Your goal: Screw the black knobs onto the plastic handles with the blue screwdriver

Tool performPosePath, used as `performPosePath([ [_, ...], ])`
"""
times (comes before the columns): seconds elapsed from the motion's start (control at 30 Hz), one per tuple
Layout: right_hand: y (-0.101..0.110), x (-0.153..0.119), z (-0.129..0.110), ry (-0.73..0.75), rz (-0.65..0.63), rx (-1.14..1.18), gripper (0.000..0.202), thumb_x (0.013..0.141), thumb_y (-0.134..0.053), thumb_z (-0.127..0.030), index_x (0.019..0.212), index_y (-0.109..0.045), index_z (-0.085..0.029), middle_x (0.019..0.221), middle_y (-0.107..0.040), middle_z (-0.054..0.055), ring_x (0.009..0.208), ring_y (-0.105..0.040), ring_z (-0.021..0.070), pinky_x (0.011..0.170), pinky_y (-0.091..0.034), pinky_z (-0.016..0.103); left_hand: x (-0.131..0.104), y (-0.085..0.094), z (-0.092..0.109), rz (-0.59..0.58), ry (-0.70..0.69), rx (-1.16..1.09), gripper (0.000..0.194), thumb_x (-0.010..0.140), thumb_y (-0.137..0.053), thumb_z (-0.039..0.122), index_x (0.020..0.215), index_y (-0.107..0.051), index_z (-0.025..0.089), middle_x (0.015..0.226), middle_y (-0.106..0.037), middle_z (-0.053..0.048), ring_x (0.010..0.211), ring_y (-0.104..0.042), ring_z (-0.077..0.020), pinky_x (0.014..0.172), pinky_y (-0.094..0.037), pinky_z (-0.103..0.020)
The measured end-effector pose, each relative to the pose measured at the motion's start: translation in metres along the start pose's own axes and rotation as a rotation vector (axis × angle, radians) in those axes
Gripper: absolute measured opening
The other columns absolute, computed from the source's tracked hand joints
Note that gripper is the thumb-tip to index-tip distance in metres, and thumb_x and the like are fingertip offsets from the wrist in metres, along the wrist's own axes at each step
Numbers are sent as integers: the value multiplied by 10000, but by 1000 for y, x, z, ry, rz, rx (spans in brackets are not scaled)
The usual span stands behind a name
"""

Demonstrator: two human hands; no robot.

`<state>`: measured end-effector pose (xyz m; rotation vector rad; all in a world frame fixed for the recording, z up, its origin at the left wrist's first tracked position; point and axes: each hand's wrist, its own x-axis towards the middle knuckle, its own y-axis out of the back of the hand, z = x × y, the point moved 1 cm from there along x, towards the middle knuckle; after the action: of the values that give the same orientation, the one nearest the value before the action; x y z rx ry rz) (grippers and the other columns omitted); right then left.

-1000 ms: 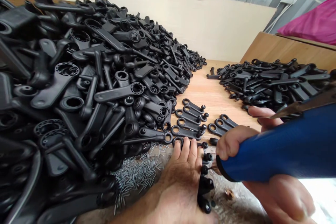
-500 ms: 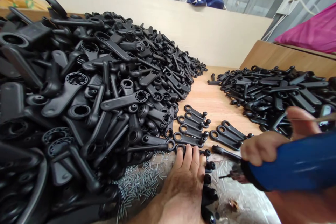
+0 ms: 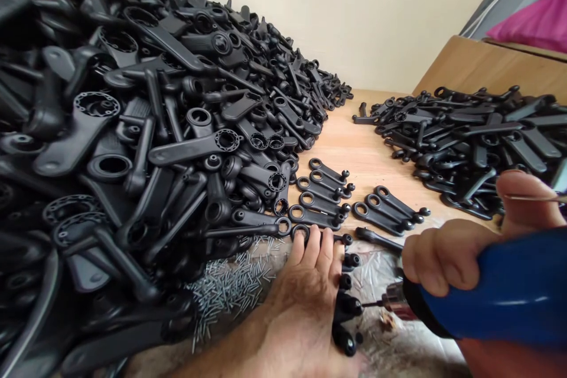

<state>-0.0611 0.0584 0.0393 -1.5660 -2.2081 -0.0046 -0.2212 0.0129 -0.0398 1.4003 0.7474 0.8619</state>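
Left hand [image 3: 305, 289] lies over the row of black handles [image 3: 342, 306], can't tell if gripping; right hand [image 3: 456, 254] wraps the drill [image 3: 522, 289], bit [image 3: 372, 303] beside one knob [image 3: 356, 306]. Bare wood [image 3: 343, 142] runs between piles [image 3: 478, 136] to the back board [image 3: 381, 35].

The single view comes from a head-worn camera above the near side of the worktop [image 3: 345, 142], facing forward and down. Range is close: the left hand [image 3: 301, 295], right hand [image 3: 460, 254] and blue power tool [image 3: 505, 295] fill much of the near field, the tool cut by the right limit. The left limit crops the large heap of black parts [image 3: 212, 94]. Coverage reaches the pale board [image 3: 354, 29] at the far side.
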Motion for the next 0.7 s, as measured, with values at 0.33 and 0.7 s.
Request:
performPosePath([
  [0.33, -4, 1, 8, 112, -50, -41, 574, 793, -610, -587, 1296, -506, -328, 614, -612, -4, 480, -559, 178, 448, -492, 313, 4, 13, 0, -160, -8, -139, 1034, 741, -418, 737, 1432, -260, -16, 1488, -213, -294, 1373, -160, -466, 1061, -209, -614],
  [0.7, -3, 5, 3, -60, -133, -4, 309, 857, -540, -531, 1136, -594, -410, 633, -643, -7, 532, -597, 187, 491, -508, 311, 4, 19, 0, -161, 13, -149, 982, 749, -418, 690, 1433, -277, -2, 1488, -240, -282, 1359, -196, -480, 1048, -205, -617],
])
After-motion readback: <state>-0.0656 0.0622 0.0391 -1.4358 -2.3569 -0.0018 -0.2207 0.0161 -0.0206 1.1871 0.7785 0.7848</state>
